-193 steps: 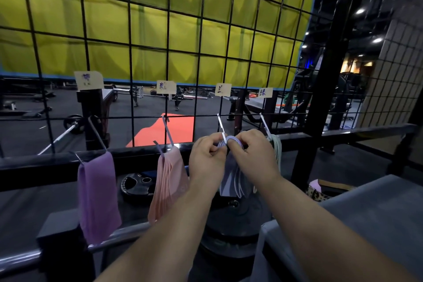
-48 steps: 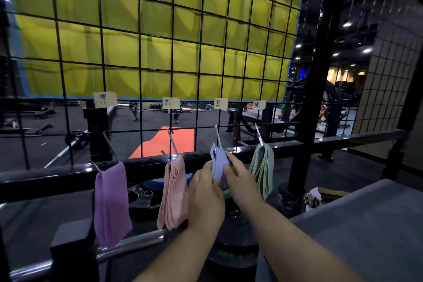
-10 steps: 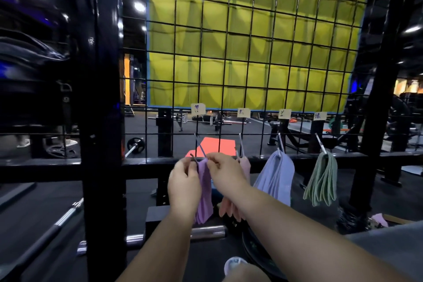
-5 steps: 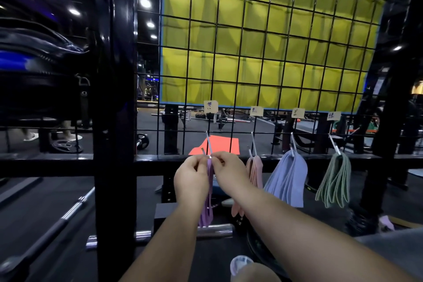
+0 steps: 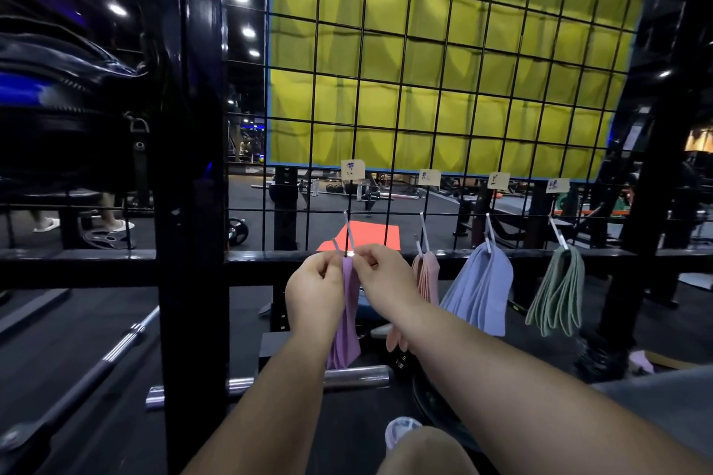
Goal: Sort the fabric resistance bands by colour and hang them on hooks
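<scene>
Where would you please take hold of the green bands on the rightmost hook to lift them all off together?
Grip the green bands at the top, just under their hook, where the loops bunch into one narrow neck; lower down they splay apart. Come from the front, your side, because the wire grid stands behind them.

Four small paper tags sit in a row on the wire grid, one above each of the hooks. First tag, far left: one handwritten character in purple ink with a tiny scribble under it, too blurred to read. Second tag: a dark handwritten character, can't make it out. Third tag: another dark one, unreadable at this size. Fourth tag, far right: a greenish handwritten character, not legible either.
</scene>
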The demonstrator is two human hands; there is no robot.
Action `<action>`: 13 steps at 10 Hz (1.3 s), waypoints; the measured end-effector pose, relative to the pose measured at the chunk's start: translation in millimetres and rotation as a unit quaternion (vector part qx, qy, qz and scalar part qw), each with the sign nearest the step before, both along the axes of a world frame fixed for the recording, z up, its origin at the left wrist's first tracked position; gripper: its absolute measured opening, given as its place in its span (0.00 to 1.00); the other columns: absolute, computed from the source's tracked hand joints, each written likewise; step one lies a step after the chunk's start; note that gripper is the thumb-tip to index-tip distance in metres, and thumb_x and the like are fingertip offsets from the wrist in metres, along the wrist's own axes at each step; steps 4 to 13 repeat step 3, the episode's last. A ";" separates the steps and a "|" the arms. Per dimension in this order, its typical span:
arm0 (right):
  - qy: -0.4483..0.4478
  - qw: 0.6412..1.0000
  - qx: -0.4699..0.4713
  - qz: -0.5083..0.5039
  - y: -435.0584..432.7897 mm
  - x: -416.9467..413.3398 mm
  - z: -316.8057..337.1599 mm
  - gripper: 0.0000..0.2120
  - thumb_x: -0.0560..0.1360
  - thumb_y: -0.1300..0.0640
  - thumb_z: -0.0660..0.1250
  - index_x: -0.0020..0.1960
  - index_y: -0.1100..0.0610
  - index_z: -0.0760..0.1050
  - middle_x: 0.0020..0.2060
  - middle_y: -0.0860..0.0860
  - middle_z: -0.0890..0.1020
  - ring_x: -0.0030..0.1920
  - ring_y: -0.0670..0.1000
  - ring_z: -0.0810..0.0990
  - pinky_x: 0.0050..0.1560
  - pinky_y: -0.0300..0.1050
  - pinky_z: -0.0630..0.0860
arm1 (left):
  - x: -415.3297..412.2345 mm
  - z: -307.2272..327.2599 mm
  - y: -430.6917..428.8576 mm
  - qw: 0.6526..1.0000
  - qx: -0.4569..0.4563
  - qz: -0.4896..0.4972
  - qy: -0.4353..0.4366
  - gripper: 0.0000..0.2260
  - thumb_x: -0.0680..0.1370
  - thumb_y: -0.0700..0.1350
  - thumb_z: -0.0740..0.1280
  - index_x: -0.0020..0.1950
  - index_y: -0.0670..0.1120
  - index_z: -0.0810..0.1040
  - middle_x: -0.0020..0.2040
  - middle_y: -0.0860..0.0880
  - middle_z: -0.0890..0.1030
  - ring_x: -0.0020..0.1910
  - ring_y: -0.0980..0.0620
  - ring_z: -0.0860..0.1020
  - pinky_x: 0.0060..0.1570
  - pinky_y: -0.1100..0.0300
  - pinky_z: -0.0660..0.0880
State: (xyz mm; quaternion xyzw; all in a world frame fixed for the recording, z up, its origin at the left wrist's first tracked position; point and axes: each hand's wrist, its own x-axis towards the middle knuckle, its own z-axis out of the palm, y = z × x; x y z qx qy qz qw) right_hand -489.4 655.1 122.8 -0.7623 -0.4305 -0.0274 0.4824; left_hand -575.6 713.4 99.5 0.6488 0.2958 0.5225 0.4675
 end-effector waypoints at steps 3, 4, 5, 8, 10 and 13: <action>-0.011 1.000 0.017 -0.014 -24.9 1.1 5.6 0.11 0.81 0.57 0.60 0.58 0.56 0.80 0.54 0.49 0.82 0.52 0.45 0.75 0.49 0.34 0.63 | 6.7 5.8 -5.5 0.995 0.051 0.072 -0.041 0.10 0.78 0.44 0.66 0.58 0.48 0.76 0.55 0.52 0.77 0.54 0.51 0.77 0.54 0.57 0.72; -0.011 1.000 0.017 -0.014 -24.9 1.1 5.6 0.11 0.81 0.57 0.60 0.58 0.56 0.80 0.54 0.49 0.82 0.52 0.45 0.75 0.49 0.34 0.63 | 6.7 5.8 -5.5 0.995 0.051 0.072 -0.041 0.10 0.78 0.44 0.66 0.58 0.48 0.76 0.55 0.52 0.77 0.54 0.51 0.77 0.54 0.57 0.72; -0.011 1.000 0.017 -0.014 -24.9 1.1 5.6 0.11 0.81 0.57 0.60 0.58 0.56 0.80 0.54 0.49 0.82 0.52 0.45 0.75 0.49 0.34 0.63 | 6.7 5.8 -5.5 0.995 0.051 0.072 -0.041 0.10 0.78 0.44 0.66 0.58 0.48 0.76 0.55 0.52 0.77 0.54 0.51 0.77 0.54 0.57 0.72; -0.011 1.000 0.017 -0.014 -24.9 1.1 5.6 0.11 0.81 0.57 0.60 0.58 0.56 0.80 0.54 0.49 0.82 0.52 0.45 0.75 0.49 0.34 0.63 | 6.7 5.8 -5.5 0.995 0.051 0.072 -0.041 0.10 0.78 0.44 0.66 0.58 0.48 0.76 0.55 0.52 0.77 0.54 0.51 0.77 0.54 0.57 0.72; -0.011 1.000 0.017 -0.014 -24.9 1.1 5.6 0.11 0.81 0.57 0.60 0.58 0.56 0.80 0.54 0.49 0.82 0.52 0.45 0.75 0.49 0.34 0.63 | 6.7 5.8 -5.5 0.995 0.051 0.072 -0.041 0.10 0.78 0.44 0.66 0.58 0.48 0.76 0.55 0.52 0.77 0.54 0.51 0.77 0.54 0.57 0.72; -0.011 1.000 0.017 -0.014 -24.9 1.1 5.6 0.11 0.81 0.57 0.60 0.58 0.56 0.80 0.54 0.49 0.82 0.52 0.45 0.75 0.49 0.34 0.63 | 6.7 5.8 -5.5 0.995 0.051 0.072 -0.041 0.10 0.78 0.44 0.66 0.58 0.48 0.76 0.55 0.52 0.77 0.54 0.51 0.77 0.54 0.57 0.72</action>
